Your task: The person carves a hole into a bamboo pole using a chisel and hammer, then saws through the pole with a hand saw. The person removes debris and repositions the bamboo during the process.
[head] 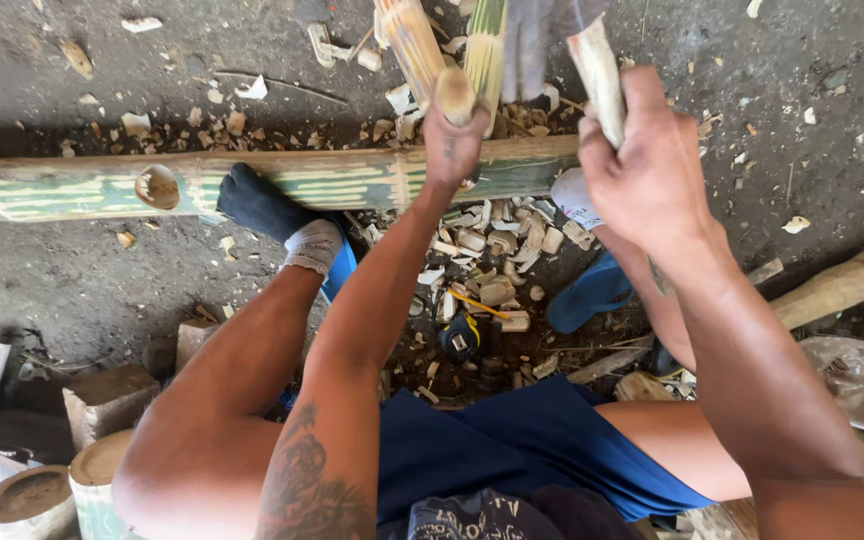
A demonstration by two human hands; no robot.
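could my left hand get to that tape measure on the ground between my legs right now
Probably not straight away: the left hand is closed round a wooden handle up at the bamboo pole. The tape measure lies uncovered among chips below the forearm.

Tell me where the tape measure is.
The tape measure lies on the ground between the person's legs, among pale bamboo chips, just below the long green bamboo pole.

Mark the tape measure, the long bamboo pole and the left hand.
tape measure [461, 338], head view, on its blue and yellow case
long bamboo pole [72, 186], head view, on its green side
left hand [452, 140], head view, back of hand
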